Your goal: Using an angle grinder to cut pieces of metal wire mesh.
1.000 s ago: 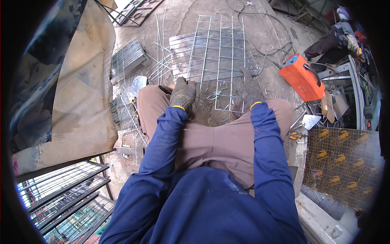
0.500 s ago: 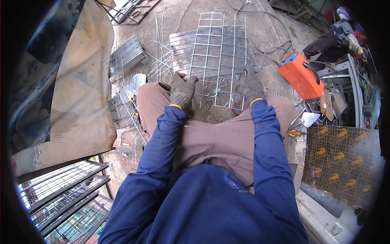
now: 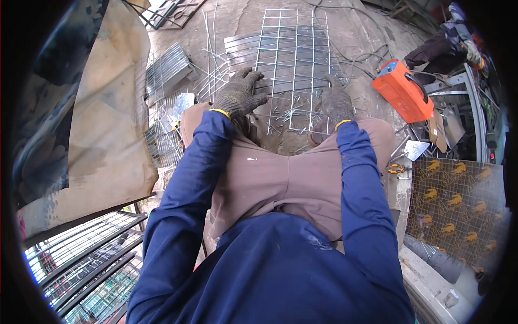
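Since the earlier frame the left hand (image 3: 237, 96) has moved farther away and a little to the left, and its fingers have spread. It looks empty, thumb and fingers wide apart in a knitted glove, the tips just beside the left edge of the welded wire grid (image 3: 294, 70); whether they touch it I cannot tell. The right hand (image 3: 336, 101) is at the grid's right edge, fingers reaching away along the outer rod; its grip cannot be made out.

The grid lies between the hands, its far part over a slatted metal sheet (image 3: 240, 51), its near end between the knees above scattered wire offcuts (image 3: 291, 114). Loose rods (image 3: 215, 75) lie to the left; an orange machine (image 3: 402, 92) stands to the right.

With the left hand open, the grid could skew or slide if pushed from one side. Bare wire ends could snag the glove's knit, and an offcut caught underneath might leave the grid rocking.
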The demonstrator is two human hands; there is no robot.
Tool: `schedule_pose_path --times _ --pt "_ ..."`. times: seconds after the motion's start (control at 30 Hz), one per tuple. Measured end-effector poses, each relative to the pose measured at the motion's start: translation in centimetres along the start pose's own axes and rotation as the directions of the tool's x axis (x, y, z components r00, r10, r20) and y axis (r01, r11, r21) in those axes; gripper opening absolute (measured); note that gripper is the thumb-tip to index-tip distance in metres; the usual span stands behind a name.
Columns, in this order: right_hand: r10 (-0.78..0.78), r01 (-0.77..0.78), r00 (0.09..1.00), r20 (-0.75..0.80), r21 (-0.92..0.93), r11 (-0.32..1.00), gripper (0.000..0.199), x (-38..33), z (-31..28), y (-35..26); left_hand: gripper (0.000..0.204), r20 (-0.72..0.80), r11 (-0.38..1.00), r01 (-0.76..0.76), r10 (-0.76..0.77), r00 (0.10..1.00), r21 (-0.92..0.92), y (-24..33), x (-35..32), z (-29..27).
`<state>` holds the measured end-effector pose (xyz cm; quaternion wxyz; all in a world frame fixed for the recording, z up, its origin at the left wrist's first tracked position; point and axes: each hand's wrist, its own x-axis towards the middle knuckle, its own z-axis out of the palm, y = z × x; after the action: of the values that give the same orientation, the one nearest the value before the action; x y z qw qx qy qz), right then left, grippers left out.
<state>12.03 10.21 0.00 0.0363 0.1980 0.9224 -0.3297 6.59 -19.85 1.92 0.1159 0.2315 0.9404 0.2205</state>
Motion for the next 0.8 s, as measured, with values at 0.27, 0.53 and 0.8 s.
schedule_pose_path --times 0.27,0.53,0.8 --pt "-0.063 0.069 0.998 0.027 -0.326 0.943 0.057 -0.4 0.0 -1.0 0.084 0.05 0.996 -0.025 0.021 0.999 0.089 0.4 -0.4 1.2" --pt "-0.036 0.031 0.999 -0.025 -0.159 0.987 0.052 0.8 1.8 0.7 0.067 0.002 0.961 0.122 -0.126 0.992 0.249 2.4 -0.4 0.6" --pt "-0.092 0.084 0.993 -0.067 -0.11 0.99 0.05 1.1 1.8 2.2 0.066 0.009 0.954 0.092 -0.099 0.995 0.286 2.7 -0.6 0.8"
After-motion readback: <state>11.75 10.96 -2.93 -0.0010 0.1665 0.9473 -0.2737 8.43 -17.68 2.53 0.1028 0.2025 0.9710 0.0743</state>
